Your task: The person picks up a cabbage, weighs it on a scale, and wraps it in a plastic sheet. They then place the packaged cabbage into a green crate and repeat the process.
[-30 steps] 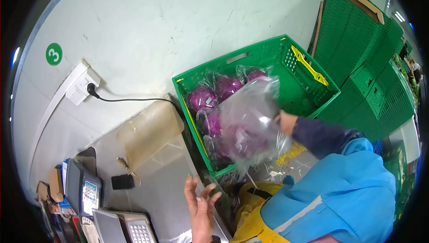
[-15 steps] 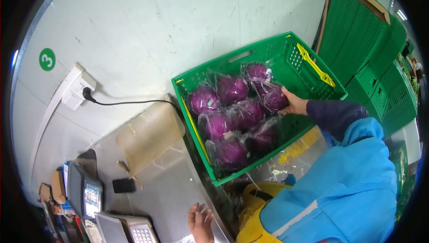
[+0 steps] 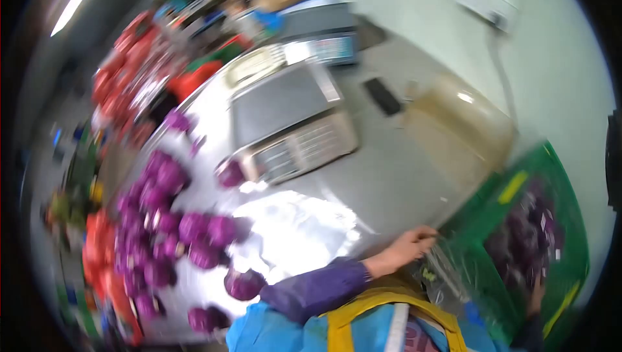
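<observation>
My left hand (image 3: 414, 246) is at the table's front edge, its fingers closed on the top of clear plastic film (image 3: 447, 274). My right hand (image 3: 536, 295) is low inside the green crate (image 3: 476, 229), beside wrapped purple cabbages (image 3: 528, 235); motion blur hides its fingers. Many unwrapped purple cabbages (image 3: 155, 222) lie on the left part of the metal table (image 3: 382, 177). One cabbage (image 3: 245, 284) lies near my left sleeve, and another (image 3: 230, 173) touches the front scale.
A scale (image 3: 291, 119) stands mid-table, with a second scale (image 3: 324, 28) behind it. A black phone (image 3: 382, 96) and a tan sheet (image 3: 453, 119) lie to the right. Red bags (image 3: 133, 73) are piled beyond the table's far left edge.
The view has swung left, bringing the loose cabbages into sight. My left hand has gone from open over the table to the plastic beside the crate; my right hand remains in the crate.
</observation>
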`<action>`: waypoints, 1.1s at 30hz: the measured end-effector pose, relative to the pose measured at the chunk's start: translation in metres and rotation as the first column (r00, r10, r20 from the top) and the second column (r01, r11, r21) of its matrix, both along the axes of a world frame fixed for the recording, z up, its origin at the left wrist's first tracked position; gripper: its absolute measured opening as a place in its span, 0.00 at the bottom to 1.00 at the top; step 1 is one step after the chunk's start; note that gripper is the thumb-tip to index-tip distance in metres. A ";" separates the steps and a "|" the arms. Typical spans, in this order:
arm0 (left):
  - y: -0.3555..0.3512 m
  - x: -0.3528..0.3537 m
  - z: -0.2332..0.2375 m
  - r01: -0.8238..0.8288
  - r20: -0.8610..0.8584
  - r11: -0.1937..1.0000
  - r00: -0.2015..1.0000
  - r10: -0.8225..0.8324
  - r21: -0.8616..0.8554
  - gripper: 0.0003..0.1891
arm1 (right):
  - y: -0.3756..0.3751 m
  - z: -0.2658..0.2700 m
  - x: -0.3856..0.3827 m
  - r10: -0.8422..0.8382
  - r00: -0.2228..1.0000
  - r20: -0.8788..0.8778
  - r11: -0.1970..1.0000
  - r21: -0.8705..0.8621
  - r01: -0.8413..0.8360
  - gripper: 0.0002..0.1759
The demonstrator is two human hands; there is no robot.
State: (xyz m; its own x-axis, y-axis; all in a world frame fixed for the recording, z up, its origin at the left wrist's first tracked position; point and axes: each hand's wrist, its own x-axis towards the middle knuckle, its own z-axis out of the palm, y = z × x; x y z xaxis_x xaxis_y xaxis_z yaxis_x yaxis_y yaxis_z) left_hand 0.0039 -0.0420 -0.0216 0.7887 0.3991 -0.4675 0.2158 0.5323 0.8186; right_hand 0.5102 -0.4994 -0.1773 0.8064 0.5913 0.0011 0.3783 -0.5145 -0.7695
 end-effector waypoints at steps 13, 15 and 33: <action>0.015 -0.148 -0.028 -0.512 0.006 0.841 0.855 0.519 0.173 0.18 | 0.201 0.167 -0.071 0.316 0.532 0.785 0.773 -0.538 0.335 0.29; 0.031 -0.199 -0.029 -0.658 0.081 0.651 0.724 0.685 0.380 0.17 | 0.234 0.191 -0.072 0.345 0.515 0.785 0.790 -0.539 0.293 0.28; 0.010 -0.552 -0.068 -0.378 0.162 -0.291 -0.338 0.927 0.879 0.29 | 0.444 0.248 -0.265 0.791 0.378 0.482 0.612 -0.631 -0.477 0.16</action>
State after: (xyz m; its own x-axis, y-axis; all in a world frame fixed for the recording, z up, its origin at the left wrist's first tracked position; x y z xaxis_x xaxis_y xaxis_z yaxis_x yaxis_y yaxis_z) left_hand -0.5486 -0.0320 -0.0900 -0.8203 0.5051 0.2683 0.4312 0.2379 0.8704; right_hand 0.2455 -0.0557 0.0712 0.0219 0.9996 0.0162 0.9990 -0.0225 0.0383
